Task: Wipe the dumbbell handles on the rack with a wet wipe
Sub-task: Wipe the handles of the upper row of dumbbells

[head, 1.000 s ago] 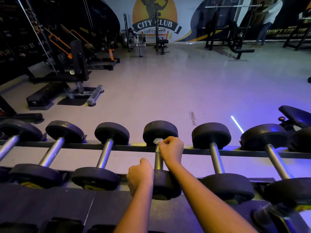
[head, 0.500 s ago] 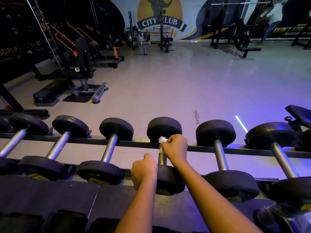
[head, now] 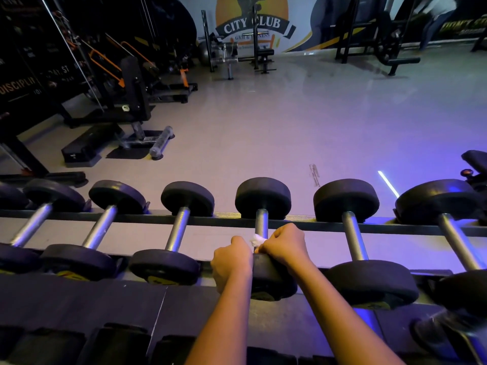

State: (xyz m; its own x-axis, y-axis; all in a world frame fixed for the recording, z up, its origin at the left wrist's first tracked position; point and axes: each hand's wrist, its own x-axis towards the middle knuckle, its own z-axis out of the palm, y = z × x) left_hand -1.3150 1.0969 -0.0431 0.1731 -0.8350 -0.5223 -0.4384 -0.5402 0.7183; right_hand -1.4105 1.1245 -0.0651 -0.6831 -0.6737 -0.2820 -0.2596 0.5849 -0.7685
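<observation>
Black steel rack (head: 210, 220) carries a row of round-headed dumbbells (head: 187, 197). On the middle dumbbell (head: 263, 197), the right hand (head: 286, 245) is curled round the near end of the handle (head: 261, 222). It pins a white wet wipe (head: 257, 240) that pokes out beside its thumb. Just beside it, the left hand (head: 232, 262) is fisted against the near head; whether it grips anything I cannot tell.

A single wide-angle view is given, taken from the person's head and faced forward and down. The dumbbell rack (head: 218, 220) is seen close below, with the gym floor (head: 290, 114) and far wall (head: 300, 40) beyond.
</observation>
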